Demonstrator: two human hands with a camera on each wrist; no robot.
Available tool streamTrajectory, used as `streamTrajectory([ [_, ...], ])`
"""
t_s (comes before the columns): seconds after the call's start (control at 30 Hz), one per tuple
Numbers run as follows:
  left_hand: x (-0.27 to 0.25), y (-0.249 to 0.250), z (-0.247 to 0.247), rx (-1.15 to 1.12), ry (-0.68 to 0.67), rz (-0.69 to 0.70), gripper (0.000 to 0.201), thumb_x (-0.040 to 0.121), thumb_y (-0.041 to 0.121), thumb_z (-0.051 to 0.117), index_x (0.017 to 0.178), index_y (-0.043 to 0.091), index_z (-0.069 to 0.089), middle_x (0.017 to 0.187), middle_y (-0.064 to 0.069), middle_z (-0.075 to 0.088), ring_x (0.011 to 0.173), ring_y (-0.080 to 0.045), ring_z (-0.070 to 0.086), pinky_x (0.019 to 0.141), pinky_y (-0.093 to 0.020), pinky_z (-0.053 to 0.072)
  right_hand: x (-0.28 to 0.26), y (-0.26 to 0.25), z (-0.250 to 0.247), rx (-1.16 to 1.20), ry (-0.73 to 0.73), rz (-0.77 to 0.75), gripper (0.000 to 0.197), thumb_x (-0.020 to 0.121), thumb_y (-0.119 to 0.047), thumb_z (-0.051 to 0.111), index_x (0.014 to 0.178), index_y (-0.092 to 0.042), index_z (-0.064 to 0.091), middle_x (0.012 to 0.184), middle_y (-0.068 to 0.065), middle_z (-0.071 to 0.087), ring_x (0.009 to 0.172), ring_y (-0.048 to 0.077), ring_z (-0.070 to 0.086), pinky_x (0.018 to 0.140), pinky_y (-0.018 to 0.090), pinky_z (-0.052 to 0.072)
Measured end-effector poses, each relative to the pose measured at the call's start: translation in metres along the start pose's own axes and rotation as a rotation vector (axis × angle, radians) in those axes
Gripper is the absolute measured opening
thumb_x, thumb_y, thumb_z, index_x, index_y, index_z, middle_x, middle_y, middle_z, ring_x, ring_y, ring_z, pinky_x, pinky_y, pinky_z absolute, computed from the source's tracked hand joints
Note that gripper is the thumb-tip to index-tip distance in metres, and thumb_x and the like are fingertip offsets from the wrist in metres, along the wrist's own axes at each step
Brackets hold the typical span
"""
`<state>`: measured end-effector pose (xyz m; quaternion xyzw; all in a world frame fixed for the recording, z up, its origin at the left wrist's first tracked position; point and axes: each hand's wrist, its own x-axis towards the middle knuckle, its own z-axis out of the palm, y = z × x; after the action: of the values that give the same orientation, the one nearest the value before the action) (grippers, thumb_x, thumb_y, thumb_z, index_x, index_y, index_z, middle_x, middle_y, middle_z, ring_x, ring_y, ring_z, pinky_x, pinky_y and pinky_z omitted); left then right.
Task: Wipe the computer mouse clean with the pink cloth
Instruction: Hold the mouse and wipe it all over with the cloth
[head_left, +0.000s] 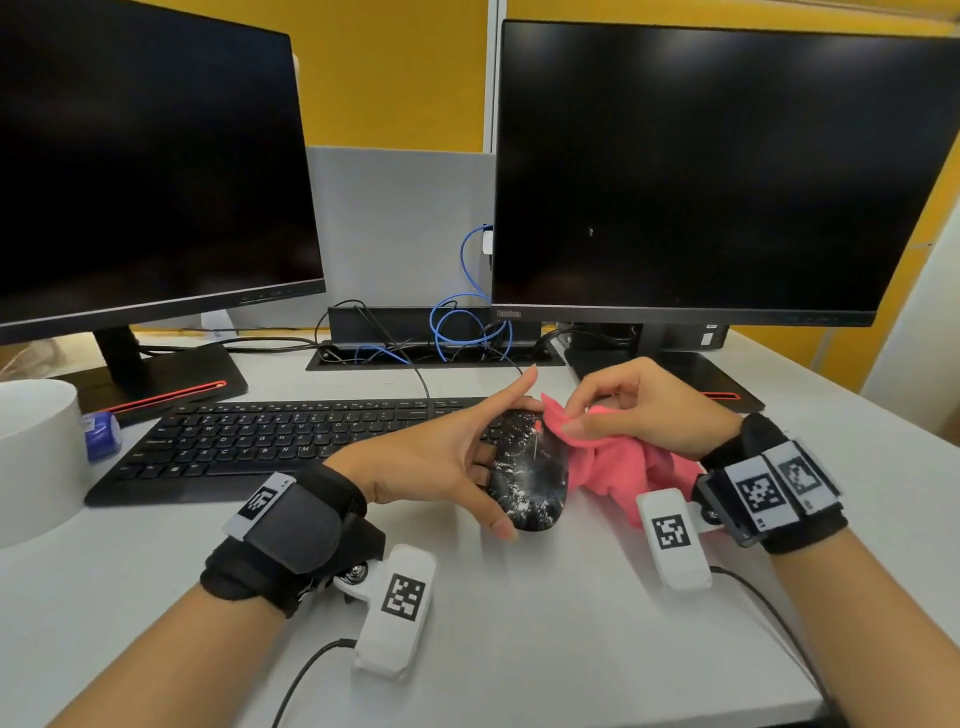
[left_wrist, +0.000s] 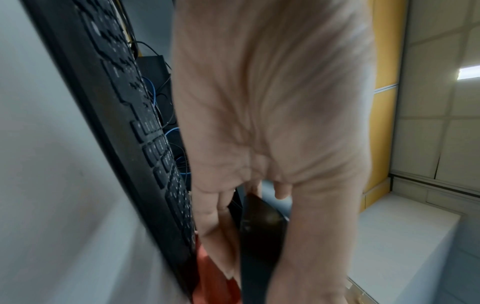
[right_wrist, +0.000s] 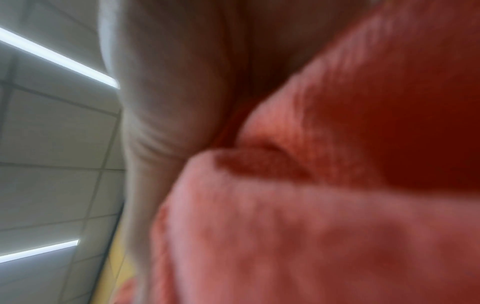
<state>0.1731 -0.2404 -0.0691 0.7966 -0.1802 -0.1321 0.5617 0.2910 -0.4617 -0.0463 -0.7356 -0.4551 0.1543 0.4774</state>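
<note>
Two monitors, keyboard beside mouse

An office workstation is shown. Two dark monitors, left & right, are set side by side on a pale grey desk, w/ a black keyboard in front. Behind them a grey partition panel is fixed below a yellow wall, cubicle-style. Blue & black cables are fed thru a cable slot at the desk's rear. Ceiling tiles & strip lights are seen in the right wrist view.
</note>
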Motion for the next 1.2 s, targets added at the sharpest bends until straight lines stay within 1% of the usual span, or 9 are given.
streamTrajectory([
  [0.23, 0.000, 0.000, 0.000, -0.010, 0.003, 0.005, 0.133, 0.065, -0.024, 0.076, 0.154, 0.042, 0.002, 0.154, 0.015, 0.028, 0.128, -0.022, 0.055, 0.104, -0.046, 0.048, 0.001, 0.002, -0.001, -0.003, 0.039, -0.012, 0.017, 0.076, -0.012, 0.080, 0.087, 0.000, 0.074, 0.084, 0.015, 0.073, 0.078, 0.026, 0.068, 0.074, 0.031, 0.053],
  [0.37, -0.001, 0.000, -0.001, 0.009, -0.001, -0.002, 0.132, 0.065, -0.024, 0.076, 0.154, 0.041, 0.002, 0.152, 0.013, 0.031, 0.127, -0.020, 0.056, 0.100, -0.037, 0.050, -0.002, 0.002, 0.000, -0.097, -0.149, 0.021, 0.008, 0.078, -0.003, 0.077, 0.085, 0.000, 0.074, 0.083, 0.011, 0.073, 0.079, 0.019, 0.067, 0.078, 0.028, 0.053],
  [0.5, 0.000, -0.002, -0.002, -0.003, 0.015, -0.009, 0.132, 0.065, -0.023, 0.077, 0.154, 0.041, 0.003, 0.154, 0.013, 0.030, 0.128, -0.020, 0.055, 0.104, -0.041, 0.048, 0.000, 0.002, -0.008, -0.016, 0.073, -0.027, 0.018, 0.073, -0.015, 0.080, 0.085, -0.003, 0.074, 0.084, 0.011, 0.073, 0.079, 0.025, 0.068, 0.079, 0.038, 0.054],
  [0.63, -0.001, -0.001, -0.003, -0.012, 0.017, -0.011, 0.132, 0.066, -0.022, 0.076, 0.154, 0.041, 0.001, 0.153, 0.013, 0.031, 0.125, -0.021, 0.058, 0.098, -0.036, 0.051, -0.002, -0.001, 0.000, -0.101, -0.151, -0.028, 0.007, 0.078, 0.000, 0.077, 0.083, -0.004, 0.075, 0.084, 0.009, 0.072, 0.080, 0.020, 0.067, 0.079, 0.030, 0.053],
  [0.73, -0.001, 0.000, -0.004, -0.019, 0.028, -0.010, 0.131, 0.067, -0.022, 0.076, 0.154, 0.041, 0.001, 0.152, 0.014, 0.032, 0.124, -0.022, 0.059, 0.100, -0.039, 0.050, 0.000, 0.000, -0.004, -0.021, 0.027, -0.059, 0.011, 0.075, -0.008, 0.080, 0.084, -0.004, 0.074, 0.083, 0.010, 0.072, 0.079, 0.023, 0.067, 0.077, 0.033, 0.052],
  [0.87, -0.002, 0.000, -0.004, -0.004, 0.031, -0.010, 0.132, 0.067, -0.021, 0.077, 0.154, 0.043, 0.001, 0.153, 0.012, 0.031, 0.125, -0.022, 0.058, 0.102, -0.042, 0.049, -0.002, -0.001, 0.005, -0.060, -0.175, -0.059, 0.015, 0.072, -0.020, 0.082, 0.082, -0.011, 0.077, 0.084, 0.011, 0.071, 0.080, 0.022, 0.065, 0.078, 0.034, 0.053],
  [0.97, -0.001, -0.001, -0.005, 0.004, 0.041, -0.022, 0.131, 0.067, -0.020, 0.077, 0.154, 0.042, 0.000, 0.153, 0.013, 0.032, 0.123, -0.023, 0.059, 0.102, -0.044, 0.049, 0.001, 0.001, -0.001, 0.004, -0.021, -0.054, 0.021, 0.070, -0.019, 0.085, 0.084, -0.006, 0.077, 0.084, 0.013, 0.071, 0.079, 0.025, 0.067, 0.076, 0.032, 0.053],
  [1.1, -0.002, -0.001, -0.004, -0.007, 0.052, -0.032, 0.132, 0.067, -0.018, 0.078, 0.153, 0.044, 0.001, 0.152, 0.015, 0.032, 0.123, -0.025, 0.059, 0.103, -0.046, 0.048, -0.001, -0.002, 0.007, -0.035, -0.146, -0.071, 0.018, 0.070, -0.016, 0.083, 0.083, -0.006, 0.076, 0.083, 0.009, 0.071, 0.078, 0.017, 0.067, 0.075, 0.024, 0.053],
  [1.2, -0.002, 0.000, -0.004, -0.016, 0.047, -0.035, 0.131, 0.067, -0.019, 0.077, 0.154, 0.043, 0.001, 0.152, 0.016, 0.033, 0.124, -0.025, 0.059, 0.104, -0.047, 0.047, 0.002, 0.001, 0.004, 0.001, 0.060, -0.046, 0.023, 0.069, -0.017, 0.085, 0.084, -0.003, 0.075, 0.082, 0.016, 0.073, 0.077, 0.026, 0.070, 0.073, 0.029, 0.054],
])
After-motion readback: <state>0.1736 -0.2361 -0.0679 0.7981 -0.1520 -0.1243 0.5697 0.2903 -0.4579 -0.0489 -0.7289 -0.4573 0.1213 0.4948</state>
